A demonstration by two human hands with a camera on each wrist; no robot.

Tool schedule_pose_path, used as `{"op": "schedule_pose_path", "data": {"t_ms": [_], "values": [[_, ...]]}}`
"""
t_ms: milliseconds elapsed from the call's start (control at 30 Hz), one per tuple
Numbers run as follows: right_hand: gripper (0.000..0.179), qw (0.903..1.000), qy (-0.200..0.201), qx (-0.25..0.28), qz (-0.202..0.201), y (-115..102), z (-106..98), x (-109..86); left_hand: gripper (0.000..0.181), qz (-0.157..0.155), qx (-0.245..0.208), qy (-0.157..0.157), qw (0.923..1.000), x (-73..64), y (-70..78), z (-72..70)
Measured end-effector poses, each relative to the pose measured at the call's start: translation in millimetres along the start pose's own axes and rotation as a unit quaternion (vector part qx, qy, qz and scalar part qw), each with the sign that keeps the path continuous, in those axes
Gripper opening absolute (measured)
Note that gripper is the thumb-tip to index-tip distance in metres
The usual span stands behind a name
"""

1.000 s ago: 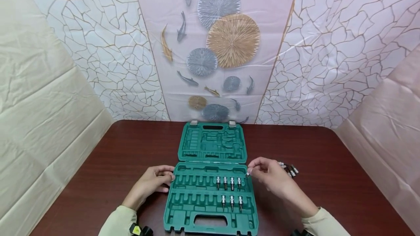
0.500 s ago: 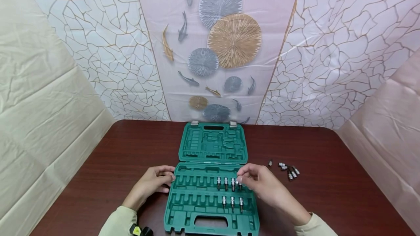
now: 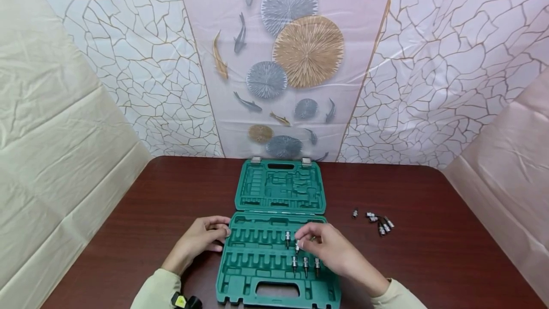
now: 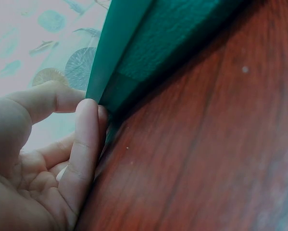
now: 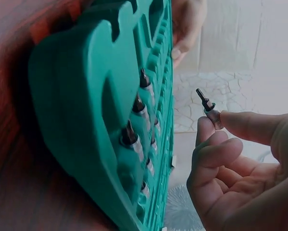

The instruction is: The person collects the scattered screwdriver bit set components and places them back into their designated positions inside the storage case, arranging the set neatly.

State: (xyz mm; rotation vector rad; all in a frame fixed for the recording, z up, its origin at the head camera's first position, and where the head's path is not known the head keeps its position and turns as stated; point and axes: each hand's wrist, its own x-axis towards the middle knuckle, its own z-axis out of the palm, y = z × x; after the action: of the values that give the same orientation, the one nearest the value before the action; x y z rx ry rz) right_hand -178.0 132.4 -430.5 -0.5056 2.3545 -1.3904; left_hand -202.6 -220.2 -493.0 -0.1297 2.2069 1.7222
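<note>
An open green socket case point(image 3: 223, 275) lies on the table. My left hand point(image 3: 200, 238) holds its left edge, thumb at the rim and fingers along the side wall. Between thumb and fingertip, my right hand point(image 3: 330, 246) pinches a bit socket point(image 5: 212, 115), silver at the base with a dark, thin tip. It is above the right half of the case, apart from the slots. Three bit sockets point(image 3: 306, 265) stand in the lower row. In the upper row one bit socket point(image 3: 288, 239) shows in the head view; my right hand covers others, which the right wrist view partly shows.
To the right of the case, several loose bit sockets point(image 3: 381, 225) lie in a cluster on the brown table point(image 3: 411, 261). A single bit socket point(image 3: 355, 213) lies nearer the case. The raised lid point(image 3: 280, 204) reaches toward the patterned back curtain point(image 3: 386, 123).
My right hand has moved left with its bit socket, from the case's right edge to over the upper row. The loose pieces at right came into view. My left hand stays put.
</note>
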Motion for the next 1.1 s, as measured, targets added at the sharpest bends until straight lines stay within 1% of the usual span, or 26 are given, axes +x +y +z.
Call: {"op": "schedule_pose_path", "data": {"t_ms": [133,333,500,633,800,900,1000,1033,1100], "values": [[0.015,0.9999,-0.013,0.001,0.004,1,6,2.9,0.043,0.002,-0.001,0.003,1.0000,0.0,0.2,0.2],[0.010,0.9995,-0.029,-0.010,-0.010,2,16,7.6,0.044,0.010,-0.001,-0.004,0.9999,-0.4,-0.7,-0.2],[0.007,0.9993,-0.034,-0.012,-0.010,6,23,11.4,0.044,0.007,-0.003,-0.005,1.0000,0.3,-1.1,-0.4],[0.007,0.9986,-0.032,-0.041,-0.009,18,28,17.3,0.044,0.009,-0.005,-0.008,0.9999,0.5,-1.3,-0.3],[0.009,0.9955,-0.024,-0.091,-0.015,39,34,28.2,0.044,0.007,-0.006,-0.007,0.9999,1.1,-1.6,-0.1],[0.012,0.9919,-0.009,-0.123,-0.031,34,38,26.3,0.043,0.006,-0.005,-0.004,1.0000,0.8,-1.1,0.0],[0.017,0.9885,0.005,-0.145,-0.045,19,41,20.1,0.043,0.006,-0.003,0.000,1.0000,0.7,-1.2,-0.2],[0.019,0.9881,0.010,-0.146,-0.046,13,41,18.0,0.043,0.006,-0.003,0.001,1.0000,0.4,-0.9,-0.2],[0.021,0.9896,0.006,-0.139,-0.036,10,42,17.7,0.043,0.005,-0.002,0.002,1.0000,0.3,-0.8,-0.4]]}}
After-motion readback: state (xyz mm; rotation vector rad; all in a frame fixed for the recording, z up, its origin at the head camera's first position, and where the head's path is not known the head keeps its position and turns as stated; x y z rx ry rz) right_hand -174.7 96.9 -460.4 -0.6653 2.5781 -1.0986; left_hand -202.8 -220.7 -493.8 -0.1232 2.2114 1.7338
